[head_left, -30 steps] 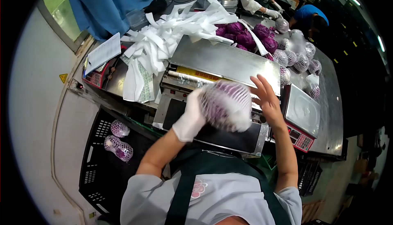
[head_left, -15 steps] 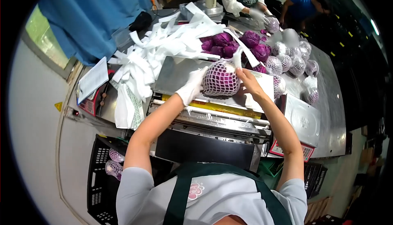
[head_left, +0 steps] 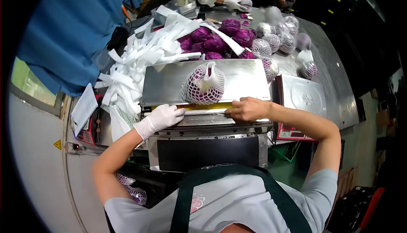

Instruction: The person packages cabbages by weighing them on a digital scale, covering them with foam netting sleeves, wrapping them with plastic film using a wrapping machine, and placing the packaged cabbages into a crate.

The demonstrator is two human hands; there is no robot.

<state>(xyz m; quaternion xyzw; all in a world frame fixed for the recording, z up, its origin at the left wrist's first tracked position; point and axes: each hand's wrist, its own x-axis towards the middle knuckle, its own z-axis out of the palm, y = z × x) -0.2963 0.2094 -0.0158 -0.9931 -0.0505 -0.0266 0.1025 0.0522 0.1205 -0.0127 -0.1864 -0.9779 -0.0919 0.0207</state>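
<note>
A purple cabbage in a white foam net (head_left: 204, 84) rests on the metal plate (head_left: 246, 74) of a wrapping machine, its net bunched at the top. Just in front, a strip of clear plastic film (head_left: 206, 106) shows over yellow along the machine's roller. My gloved left hand (head_left: 163, 117) is closed at the left end of this strip, fingertips pinched on the film. Bare, my right hand (head_left: 248, 108) pinches it at the right, its fingers curled. The film's edge inside the fingers is hard to make out. Neither hand touches the cabbage.
White foam strips (head_left: 148, 50) are heaped at left, beside bare purple cabbages (head_left: 214, 42). Netted cabbages (head_left: 271, 42) stand at right, behind a scale (head_left: 303, 93). A clipboard (head_left: 83, 108) leans at far left. Across the table a co-worker's gloved hands (head_left: 235, 4) hold a netted cabbage.
Both hands have let go of the netted cabbage, which now sits on the plate. They have come down toward me to the film at the machine's front. The view has shifted.
</note>
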